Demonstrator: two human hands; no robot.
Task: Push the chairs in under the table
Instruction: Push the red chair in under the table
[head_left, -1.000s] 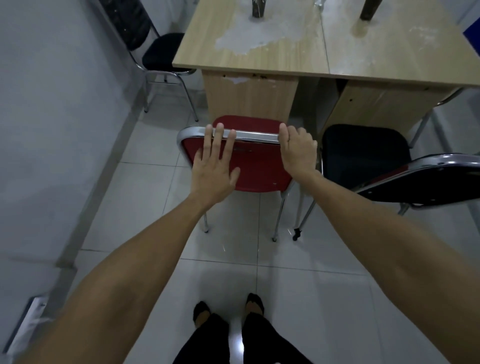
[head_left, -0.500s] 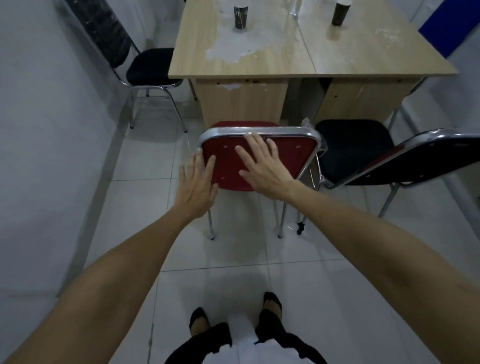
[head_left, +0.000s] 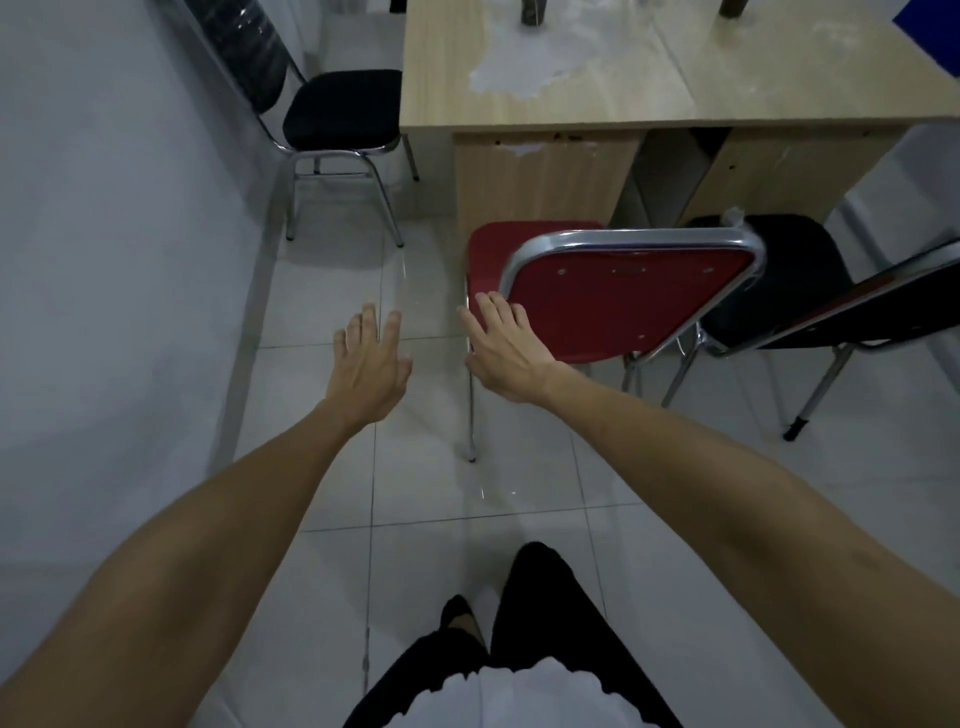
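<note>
The red chair (head_left: 618, 306) stood on the white tiled floor (head_left: 426, 488) in front of the wooden bench (head_left: 597, 88), its padded seat nosing toward the bench's front panel and its back facing the person. The backrest was red, edged along the top and sides with a bright chrome tube, small screws dotting the panel, and thin chrome legs ran down to the tiles. The right hand (head_left: 506, 345) lay at the backrest's left edge, fingers (head_left: 493, 312) spread and flat, gripping nothing. The left hand (head_left: 371, 358) hung over the floor just beside it, fingers loosely spread, empty. A black chair (head_left: 779, 291) stood close on the red one's right; another black chair (head_left: 340, 111) stood by the wall at the bench's left.
</note>
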